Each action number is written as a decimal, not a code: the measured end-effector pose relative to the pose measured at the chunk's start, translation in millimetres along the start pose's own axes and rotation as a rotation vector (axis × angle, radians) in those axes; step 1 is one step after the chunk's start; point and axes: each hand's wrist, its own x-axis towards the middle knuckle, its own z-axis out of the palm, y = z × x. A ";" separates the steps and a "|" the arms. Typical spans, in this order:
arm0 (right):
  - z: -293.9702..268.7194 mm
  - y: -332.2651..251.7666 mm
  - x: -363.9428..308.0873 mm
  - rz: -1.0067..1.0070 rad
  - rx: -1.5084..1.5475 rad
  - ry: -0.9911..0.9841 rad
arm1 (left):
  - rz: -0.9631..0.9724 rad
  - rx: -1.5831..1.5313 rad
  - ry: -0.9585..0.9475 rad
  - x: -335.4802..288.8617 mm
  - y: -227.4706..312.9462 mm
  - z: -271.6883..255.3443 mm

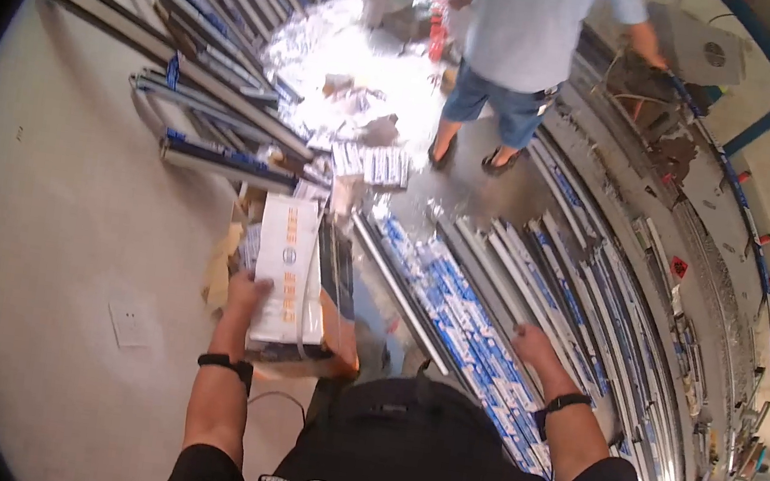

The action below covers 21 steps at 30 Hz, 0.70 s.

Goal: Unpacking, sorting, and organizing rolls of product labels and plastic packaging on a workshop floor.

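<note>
My left hand (249, 292) hangs over the left edge of a white cardboard box (285, 271) with orange printing. Its fingers are small and blurred, so I cannot tell whether they touch the box. My right hand (535, 345) is curled closed with nothing showing in it. Below it lie long metal profiles (468, 315) wrapped in blue-and-white film, running away from me on the floor. A dark band (227, 365) circles my left wrist, and another dark band (569, 401) is on the right one.
Ahead, a person (518, 44) in a grey shirt and blue shorts stands among the stock, facing away. Long profiles (191, 88) lean along the left wall. More bars (609, 309) lie in rows on the right. Small wrapped packs (371, 165) rest beyond the box.
</note>
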 end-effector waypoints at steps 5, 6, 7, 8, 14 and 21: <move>-12.6 -67.6 25.1 -0.060 -0.055 -0.166 | -0.011 0.205 0.026 37.7 2.6 4.2; -9.5 -73.7 28.8 -0.074 -0.077 -0.183 | -0.028 0.158 0.027 45.6 -4.5 2.4; -11.4 -82.8 29.5 -0.070 -0.113 -0.226 | -0.042 0.170 0.025 51.4 7.1 6.3; -15.5 -94.5 30.8 -0.075 -0.151 -0.269 | -0.055 0.182 0.030 52.6 20.3 9.3; -37.6 -151.5 76.5 -0.171 -0.313 -0.331 | -0.079 0.075 0.028 77.0 -2.0 13.7; -71.5 -283.5 118.9 -0.187 -0.309 -0.314 | -0.086 0.170 0.065 78.0 18.2 3.9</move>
